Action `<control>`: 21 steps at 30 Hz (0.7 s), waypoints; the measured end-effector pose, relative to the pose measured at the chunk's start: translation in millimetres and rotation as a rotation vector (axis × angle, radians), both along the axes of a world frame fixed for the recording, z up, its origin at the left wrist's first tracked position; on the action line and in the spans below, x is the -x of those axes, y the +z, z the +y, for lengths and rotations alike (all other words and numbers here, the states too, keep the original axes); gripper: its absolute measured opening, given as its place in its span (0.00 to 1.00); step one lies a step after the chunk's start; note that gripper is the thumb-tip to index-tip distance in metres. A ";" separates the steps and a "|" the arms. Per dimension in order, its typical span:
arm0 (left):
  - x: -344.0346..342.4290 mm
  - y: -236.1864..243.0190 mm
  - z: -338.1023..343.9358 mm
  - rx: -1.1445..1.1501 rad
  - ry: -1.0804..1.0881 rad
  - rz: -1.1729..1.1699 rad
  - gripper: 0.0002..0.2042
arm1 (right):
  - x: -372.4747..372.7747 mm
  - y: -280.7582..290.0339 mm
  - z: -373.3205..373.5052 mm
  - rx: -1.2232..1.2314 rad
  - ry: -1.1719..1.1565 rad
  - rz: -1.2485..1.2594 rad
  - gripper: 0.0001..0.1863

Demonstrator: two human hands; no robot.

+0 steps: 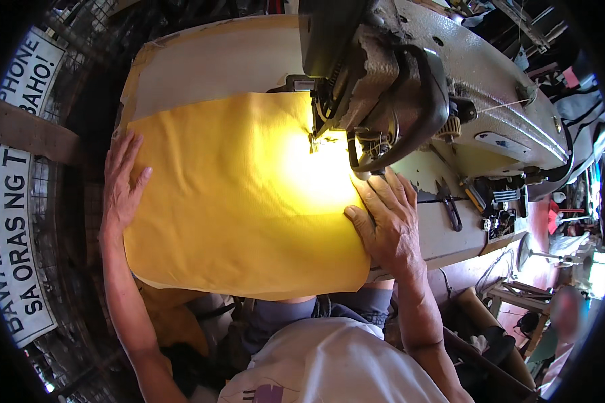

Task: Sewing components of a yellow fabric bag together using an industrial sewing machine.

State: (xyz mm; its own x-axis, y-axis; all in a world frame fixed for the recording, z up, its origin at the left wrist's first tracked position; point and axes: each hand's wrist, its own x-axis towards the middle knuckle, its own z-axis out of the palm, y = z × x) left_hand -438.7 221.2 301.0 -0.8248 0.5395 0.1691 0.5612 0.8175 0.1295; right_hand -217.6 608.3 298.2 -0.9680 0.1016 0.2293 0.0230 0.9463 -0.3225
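Observation:
A large yellow sheet of fabric or leather-like material (pixel 228 195) lies over the bed of a sewing machine (pixel 477 74). Its right part runs beneath the needle area, where a lamp lights it brightly. At the sheet's left edge rests my left hand (pixel 123 178), fingers outstretched and thumb apart. My right hand (pixel 390 218) lies flat on the right edge, close to the machine's presser foot, with its fingers spread and partly behind a dark curved guard (pixel 427 114). Neither hand grips the sheet. The needle tip is lost in the glare.
Dark-handled scissors or snips (pixel 450 205) lie right of my right hand, beside a bobbin winder (pixel 501 215). A pale board (pixel 215 67) extends behind the sheet. Wire mesh with white signs (pixel 20 242) stands at the left. Another person (pixel 565 322) is at the lower right.

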 end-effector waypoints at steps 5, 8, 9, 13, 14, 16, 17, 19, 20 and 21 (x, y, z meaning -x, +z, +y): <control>2.7 -2.9 -6.6 -0.025 -0.002 -0.025 0.28 | 0.9 0.6 1.5 0.009 0.001 -0.008 0.22; 4.6 -4.4 -9.5 -0.032 -0.014 -0.010 0.28 | 0.5 1.3 1.4 0.010 0.007 -0.026 0.21; 5.1 -4.4 -10.0 -0.031 -0.013 -0.017 0.28 | 0.3 1.6 1.2 0.021 0.004 -0.028 0.21; 4.5 -3.0 -10.0 -0.070 0.036 -0.065 0.28 | -0.4 2.6 0.4 0.026 0.001 -0.048 0.22; 4.0 -2.2 -9.8 -0.075 0.004 -0.057 0.28 | -0.7 2.9 0.4 0.037 -0.005 -0.031 0.22; 3.0 -0.8 -9.2 -0.111 0.025 -0.089 0.28 | -1.1 3.2 0.5 0.035 0.009 -0.041 0.22; 2.5 -0.3 -8.9 -0.111 -0.004 -0.086 0.28 | -1.2 3.3 0.6 0.042 0.002 -0.029 0.22; 1.8 0.4 -8.3 -0.148 -0.007 -0.083 0.28 | -1.5 3.3 1.0 0.039 0.016 -0.029 0.22; 1.7 0.6 -8.0 -0.140 -0.025 -0.086 0.28 | -1.6 3.2 1.0 0.043 0.009 -0.020 0.22; 1.7 0.7 -7.7 -0.132 -0.028 -0.073 0.28 | -1.6 3.1 1.1 0.041 0.013 -0.010 0.22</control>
